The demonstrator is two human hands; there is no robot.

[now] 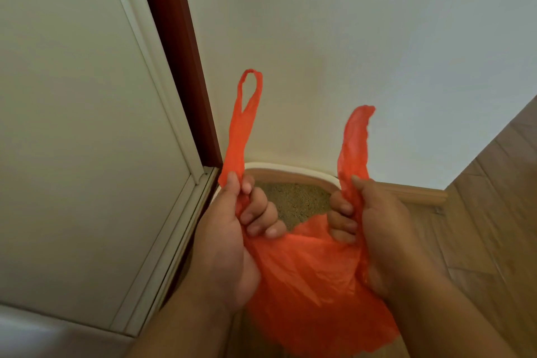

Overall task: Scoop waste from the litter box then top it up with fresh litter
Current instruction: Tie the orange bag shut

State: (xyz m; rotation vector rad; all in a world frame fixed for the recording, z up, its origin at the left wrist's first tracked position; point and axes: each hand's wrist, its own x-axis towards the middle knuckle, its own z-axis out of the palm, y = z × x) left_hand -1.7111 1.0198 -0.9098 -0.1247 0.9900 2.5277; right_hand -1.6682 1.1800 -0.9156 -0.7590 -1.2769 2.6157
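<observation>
An orange plastic bag (308,276) hangs between my hands, above the litter box. My left hand (232,241) is closed around the bag's left handle, whose loop sticks up past my fingers. My right hand (374,227) grips the right handle, which also stands upright. The litter box (293,173) has a white rim and a tan inner wall, and sits on the floor against the wall. Grainy tan litter (293,200) shows in it between my hands. The bag and my arms hide most of the box. No scoop is in view.
A pale door (87,139) with a dark red frame edge (177,61) stands close on the left. A cream wall (348,52) rises behind the box. Wooden floor (494,197) and a wooden skirting board (415,193) lie to the right.
</observation>
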